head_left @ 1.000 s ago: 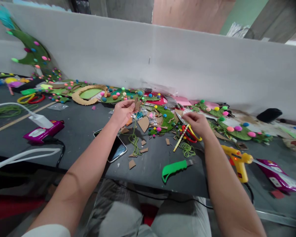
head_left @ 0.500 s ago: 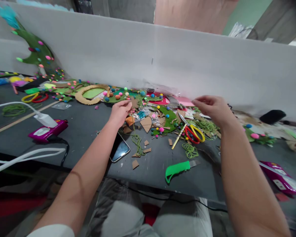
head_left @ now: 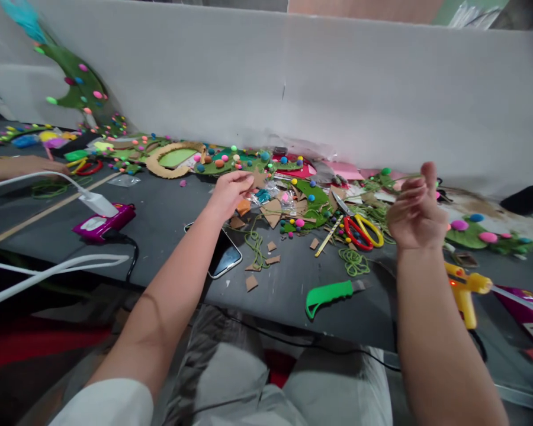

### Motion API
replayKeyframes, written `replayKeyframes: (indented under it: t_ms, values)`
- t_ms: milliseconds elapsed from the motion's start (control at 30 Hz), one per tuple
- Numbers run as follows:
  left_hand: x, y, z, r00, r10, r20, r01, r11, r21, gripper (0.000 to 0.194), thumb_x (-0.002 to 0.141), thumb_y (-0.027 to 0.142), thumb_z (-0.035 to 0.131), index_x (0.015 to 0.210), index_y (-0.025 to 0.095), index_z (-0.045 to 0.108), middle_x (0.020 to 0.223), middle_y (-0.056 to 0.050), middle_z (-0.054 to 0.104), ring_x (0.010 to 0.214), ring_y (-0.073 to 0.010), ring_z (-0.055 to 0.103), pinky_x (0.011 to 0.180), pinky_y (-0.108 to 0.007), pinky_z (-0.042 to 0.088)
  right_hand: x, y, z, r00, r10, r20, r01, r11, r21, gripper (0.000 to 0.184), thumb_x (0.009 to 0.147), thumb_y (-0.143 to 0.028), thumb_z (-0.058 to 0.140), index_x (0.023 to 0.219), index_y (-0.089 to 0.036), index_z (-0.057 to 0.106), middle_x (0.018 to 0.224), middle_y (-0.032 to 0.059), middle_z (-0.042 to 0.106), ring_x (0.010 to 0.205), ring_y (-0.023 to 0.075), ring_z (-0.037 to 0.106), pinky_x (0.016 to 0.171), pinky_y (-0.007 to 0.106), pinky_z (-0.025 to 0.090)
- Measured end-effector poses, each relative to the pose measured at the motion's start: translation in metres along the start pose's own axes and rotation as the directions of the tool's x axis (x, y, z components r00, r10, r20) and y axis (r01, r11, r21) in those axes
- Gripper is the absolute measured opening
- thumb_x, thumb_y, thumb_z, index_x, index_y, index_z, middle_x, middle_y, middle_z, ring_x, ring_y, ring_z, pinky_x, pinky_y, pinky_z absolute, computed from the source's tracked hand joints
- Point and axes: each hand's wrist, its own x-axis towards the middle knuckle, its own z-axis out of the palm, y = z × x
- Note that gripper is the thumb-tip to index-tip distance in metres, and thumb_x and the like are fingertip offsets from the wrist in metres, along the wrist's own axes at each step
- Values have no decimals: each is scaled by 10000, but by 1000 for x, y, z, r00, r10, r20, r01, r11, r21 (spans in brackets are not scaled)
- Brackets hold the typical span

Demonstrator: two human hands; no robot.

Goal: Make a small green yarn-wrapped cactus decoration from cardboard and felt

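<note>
Over the head feed I'm holding my right hand [head_left: 417, 214] raised, fingers curling, my left hand [head_left: 231, 195] pinching. Scissors [head_left: 354, 218] are lying below-left of the right fingers. A cardboard piece [head_left: 259, 178] is sitting at the left fingertips. A green strand [head_left: 407, 178] is running beside the right fingers; whether they're gripping it, I cannot tell.

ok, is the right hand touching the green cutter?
Apart. The head view shows the right hand beyond and to the right of the green cutter, dark tabletop visible between them.
</note>
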Motion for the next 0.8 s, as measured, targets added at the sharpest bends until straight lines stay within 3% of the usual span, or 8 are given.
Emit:
replayKeyframes:
  t_ms: [133,300,367,433,533,600,700,800]
  values:
    - [-10,-3,10,991,5,131,-19,994,108,221,733,247,811,927,165,742,842,-40,706,726,-143,651,674,-287,504,-9,2,19,995,93,38,-93,996,10,263,787,-306,781,1017,-424,732,1043,-16,690,981,114,682,754,230,582]
    - [-26,-4,25,944,22,330,-120,952,281,294,770,266,795,1042,176,732,822,-45,717,715,-142,650,648,-280,500,-27,10,70,923,225,313,-212,974,-74,399,787,-349,810,1177,-327,723,1216,29,726,1131,224,697,966,421,594]
    - [-32,-3,30,915,24,402,-167,931,325,305,793,259,777,1079,168,723,874,-61,735,781,-153,674,707,-291,523,-33,16,85,914,222,340,-160,967,-200,381,790,-354,808,1157,-278,739,1151,56,757,1083,252,715,962,462,589]
    - [-37,-3,35,882,13,472,-200,916,349,315,810,255,762,1109,167,711,921,-73,744,803,-158,685,726,-298,530,-36,25,94,940,169,295,-54,931,-362,300,796,-363,797,1067,-238,767,1014,63,780,962,255,737,901,460,599]
    - [-42,-4,40,849,-37,527,-212,890,404,318,837,259,736,1141,171,701,849,-66,732,661,-137,653,620,-284,504,-39,34,100,968,46,248,101,831,-547,193,849,-387,737,950,-226,769,848,50,752,779,227,713,774,423,588]
    - [-43,-5,42,850,-69,522,-198,877,438,304,854,265,717,1144,175,702,805,-61,716,590,-129,629,557,-279,479,-39,35,102,960,-47,275,213,762,-612,180,875,-406,706,896,-234,757,871,61,720,786,222,679,741,403,561]
    - [-44,-6,43,867,-101,488,-160,870,465,282,867,256,700,1135,168,702,808,-68,707,558,-134,629,523,-285,467,-39,30,104,921,-165,353,368,669,-646,205,876,-409,704,782,-227,710,1000,90,669,934,243,640,831,407,527]
    - [-44,-8,44,869,-90,486,-161,879,450,297,862,226,704,1151,159,691,845,-71,706,586,-132,638,551,-286,481,-40,28,105,914,-103,392,347,700,-625,223,928,-392,637,792,-216,664,954,79,666,894,221,634,829,383,510]
